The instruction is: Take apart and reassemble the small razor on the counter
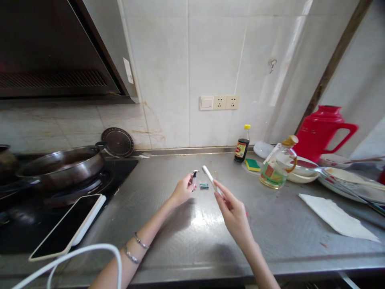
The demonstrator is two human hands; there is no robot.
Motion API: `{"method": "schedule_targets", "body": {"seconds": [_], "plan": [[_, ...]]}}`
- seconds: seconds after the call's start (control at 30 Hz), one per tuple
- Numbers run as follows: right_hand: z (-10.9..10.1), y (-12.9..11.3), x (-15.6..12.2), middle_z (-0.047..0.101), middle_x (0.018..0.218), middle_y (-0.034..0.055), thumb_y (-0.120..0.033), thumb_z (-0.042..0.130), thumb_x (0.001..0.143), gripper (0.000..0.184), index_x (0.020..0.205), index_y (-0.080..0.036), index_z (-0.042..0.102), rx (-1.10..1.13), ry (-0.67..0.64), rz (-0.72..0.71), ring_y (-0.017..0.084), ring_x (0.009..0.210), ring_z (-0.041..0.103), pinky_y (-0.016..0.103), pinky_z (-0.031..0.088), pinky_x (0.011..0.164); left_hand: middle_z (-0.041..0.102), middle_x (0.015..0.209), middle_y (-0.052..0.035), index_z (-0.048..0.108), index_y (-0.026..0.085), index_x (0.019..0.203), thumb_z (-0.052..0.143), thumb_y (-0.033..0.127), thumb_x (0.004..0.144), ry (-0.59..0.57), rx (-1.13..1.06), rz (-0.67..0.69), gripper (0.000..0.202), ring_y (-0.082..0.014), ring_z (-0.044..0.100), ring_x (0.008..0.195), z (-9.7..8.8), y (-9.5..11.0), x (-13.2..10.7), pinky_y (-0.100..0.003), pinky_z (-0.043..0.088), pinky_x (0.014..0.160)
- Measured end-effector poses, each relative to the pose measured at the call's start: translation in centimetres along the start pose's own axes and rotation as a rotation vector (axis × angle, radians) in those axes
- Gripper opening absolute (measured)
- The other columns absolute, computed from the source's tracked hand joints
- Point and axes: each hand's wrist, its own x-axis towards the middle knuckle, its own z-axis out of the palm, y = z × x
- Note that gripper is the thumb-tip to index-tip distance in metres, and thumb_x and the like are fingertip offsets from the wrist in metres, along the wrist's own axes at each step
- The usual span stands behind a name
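Note:
My left hand (pixel 184 189) is closed around a small razor handle (pixel 195 175) with a dark neck, its head end pointing up. A green-and-black razor cartridge (pixel 204 186) lies on the steel counter (pixel 180 249) between my hands. In my right hand (pixel 233 206), the fingers pinch a slim white stick (pixel 208 173) with a thicker rounded end. That end points up and away to the left, above the counter behind the cartridge. The stick's lower part is hidden by my fingers, so its exact kind is unclear.
At left, a pan (pixel 64 162) sits on the black stove, with a phone (pixel 67 226) and white cable (pixel 90 248) in front. To the right are a sauce bottle (pixel 241 146), sponge (pixel 252 165), oil jug (pixel 274 172), red thermos (pixel 319 132), dishes and paper (pixel 337 216).

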Motion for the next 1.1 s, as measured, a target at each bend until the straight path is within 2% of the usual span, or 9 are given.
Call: {"method": "schedule_targets", "body": {"seconds": [0.07, 0.17, 0.33, 0.5, 0.6, 0.77, 0.97, 1.1], "plan": [[-0.4, 0.7, 1.6, 0.05, 0.059, -0.0013, -0.037, 0.041, 0.088, 0.045, 0.127, -0.017, 0.05, -0.086, 0.011, -0.095, 0.009, 0.048, 0.036, 0.02, 0.028, 0.046, 0.059, 0.07, -0.0011, 0.046, 0.018, 0.089, 0.052, 0.022, 0.073, -0.049, -0.174, -0.143, 0.017, -0.0138, 0.06, 0.057, 0.0, 0.4, 0.1, -0.024, 0.045, 0.053], [-0.6, 1.7, 4.3, 0.057, 0.065, 0.0014, -0.036, 0.037, 0.09, 0.044, 0.127, -0.015, 0.049, -0.161, -0.06, -0.195, 0.01, 0.052, 0.045, 0.019, 0.033, 0.05, 0.059, 0.071, -0.0017, 0.043, 0.017, 0.097, 0.053, 0.023, 0.07, -0.084, -0.364, -0.291, 0.029, -0.0166, 0.061, 0.051, -0.1, 1.1, 0.1, -0.025, 0.046, 0.045], [0.2, 3.4, 8.9, 0.06, 0.062, 0.0006, -0.041, 0.036, 0.09, 0.044, 0.124, -0.02, 0.053, -0.227, -0.189, -0.237, 0.012, 0.05, 0.051, 0.019, 0.035, 0.051, 0.057, 0.064, 0.0005, 0.039, 0.018, 0.107, 0.051, 0.019, 0.066, -0.109, -0.492, -0.426, 0.043, -0.0204, 0.062, 0.047, -0.3, 1.4, 0.0, -0.031, 0.049, 0.042], [1.8, 5.3, 11.8, 0.068, 0.082, 0.0041, -0.041, 0.036, 0.089, 0.041, 0.121, -0.024, 0.055, -0.257, -0.244, -0.246, 0.016, 0.064, 0.059, 0.022, 0.041, 0.058, 0.051, 0.055, 0.0047, 0.038, 0.019, 0.103, 0.045, 0.018, 0.064, -0.08, -0.511, -0.488, 0.04, -0.0161, 0.055, 0.037, -0.2, 0.9, 0.2, -0.031, 0.048, 0.037], [2.7, 6.4, 12.4, 0.068, 0.083, 0.0039, -0.041, 0.035, 0.089, 0.04, 0.119, -0.024, 0.056, -0.269, -0.299, -0.246, 0.016, 0.066, 0.06, 0.022, 0.041, 0.06, 0.048, 0.052, 0.0071, 0.037, 0.019, 0.099, 0.043, 0.018, 0.066, -0.046, -0.512, -0.523, 0.034, -0.0115, 0.047, 0.032, -0.1, 0.5, 0.4, -0.03, 0.048, 0.036], [3.2, 7.5, 12.2, 0.066, 0.073, 0.0031, -0.039, 0.036, 0.09, 0.037, 0.114, -0.022, 0.057, -0.331, -0.327, -0.213, 0.016, 0.064, 0.059, 0.023, 0.039, 0.058, 0.045, 0.048, 0.0097, 0.033, 0.021, 0.089, 0.043, 0.03, 0.076, 0.003, -0.512, -0.537, 0.019, -0.0079, 0.039, 0.028, -0.1, 0.2, 0.4, -0.03, 0.047, 0.035], [2.5, 8.7, 12.1, 0.065, 0.095, 0.0066, -0.031, 0.037, 0.09, 0.03, 0.108, -0.021, 0.06, -0.374, -0.343, -0.272, 0.017, 0.084, 0.059, 0.025, 0.041, 0.072, 0.044, 0.043, 0.0113, 0.033, 0.022, 0.085, 0.044, 0.034, 0.078, 0.005, -0.533, -0.575, 0.018, -0.0093, 0.04, 0.027, 0.4, -0.4, 0.3, -0.032, 0.048, 0.037], [2.5, 9.5, 12.0, 0.063, 0.096, 0.0082, -0.027, 0.037, 0.09, 0.03, 0.107, -0.019, 0.061, -0.395, -0.371, -0.283, 0.017, 0.088, 0.058, 0.026, 0.041, 0.076, 0.043, 0.04, 0.0115, 0.035, 0.021, 0.085, 0.044, 0.038, 0.079, 0.014, -0.546, -0.586, 0.02, -0.0092, 0.039, 0.026, 0.9, -0.4, 0.2, -0.031, 0.048, 0.039]]}}
